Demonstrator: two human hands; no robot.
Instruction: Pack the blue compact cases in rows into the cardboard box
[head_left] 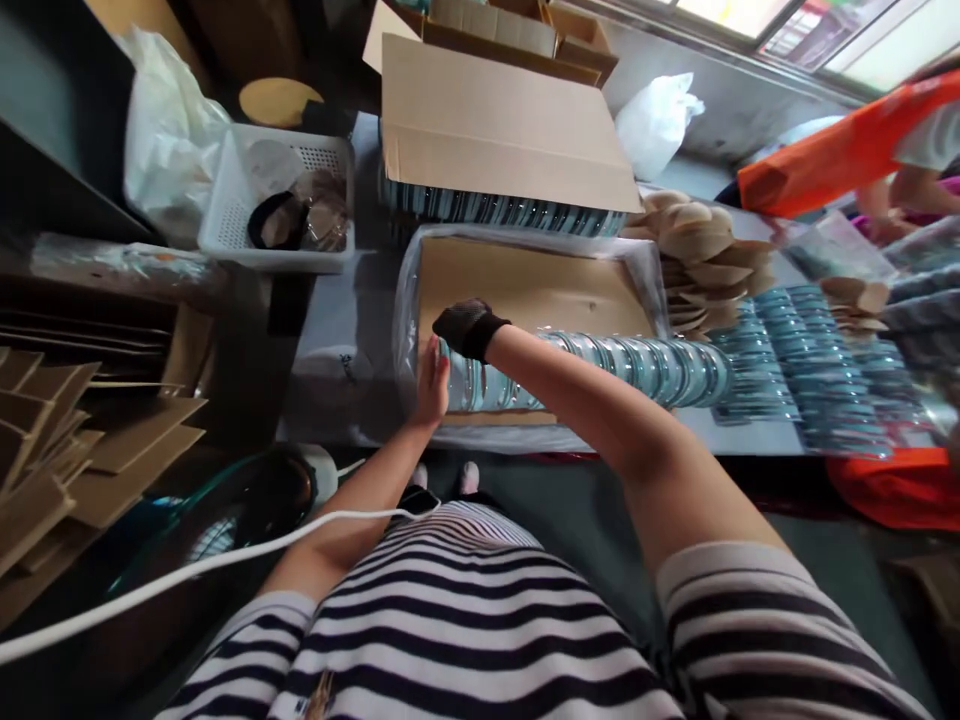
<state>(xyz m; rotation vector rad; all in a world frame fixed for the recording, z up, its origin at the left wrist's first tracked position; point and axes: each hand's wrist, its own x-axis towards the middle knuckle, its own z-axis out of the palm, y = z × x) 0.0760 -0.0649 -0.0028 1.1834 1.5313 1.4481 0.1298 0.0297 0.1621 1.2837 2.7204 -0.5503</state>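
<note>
A long row of round teal-rimmed glass lids (637, 365) lies on its side across a plastic-lined cardboard box (525, 280) on the table. My left hand (431, 385) is bare, its fingers stretched flat against the left end of the row. My right hand (469, 328) wears a black mesh glove and curls over the top of the row's left end, pressing on the lids. More rows of the same lids (817, 370) lie on the table to the right.
An open carton (495, 130) of lids stands behind the box. A white basket (277, 200) sits at the left, flat cardboard sheets (67, 440) lower left. Wooden discs (705, 255) are piled to the right. Another person in orange (847, 150) works at far right.
</note>
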